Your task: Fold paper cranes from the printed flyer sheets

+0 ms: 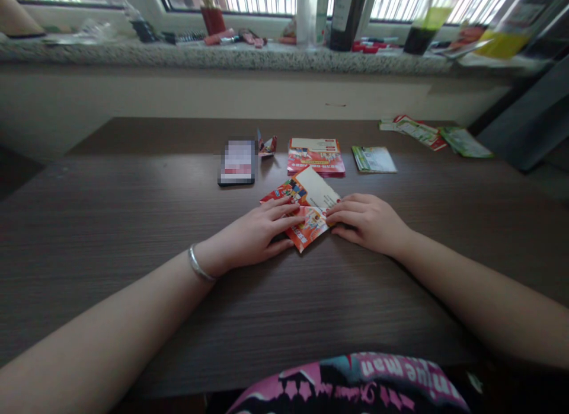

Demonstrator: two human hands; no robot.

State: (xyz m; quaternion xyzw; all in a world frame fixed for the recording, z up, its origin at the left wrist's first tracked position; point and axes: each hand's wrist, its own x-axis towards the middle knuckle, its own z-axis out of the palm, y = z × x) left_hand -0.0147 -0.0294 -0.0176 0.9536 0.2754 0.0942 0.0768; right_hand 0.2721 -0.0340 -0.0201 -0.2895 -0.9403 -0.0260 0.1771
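Note:
A red and cream printed paper sheet (317, 188) lies turned at an angle on the table, its lower part folded over. My left hand (260, 231) rests on its left side with fingers stretched out flat across the fold. At the right edge, my right hand (373, 222) has its fingers closed on the paper's corner, the thumb low beside it. Just behind lies a stack of similar red printed sheets (316, 159). A small folded paper piece (267, 146) stands to the left of the stack.
A phone (237, 162) with a blurred screen lies behind my left hand. Green-and-white paper (374, 159) sits right of the stack, with more printed papers (420, 133) at the back right. Bottles (347, 19) and small items line the granite windowsill (267, 59).

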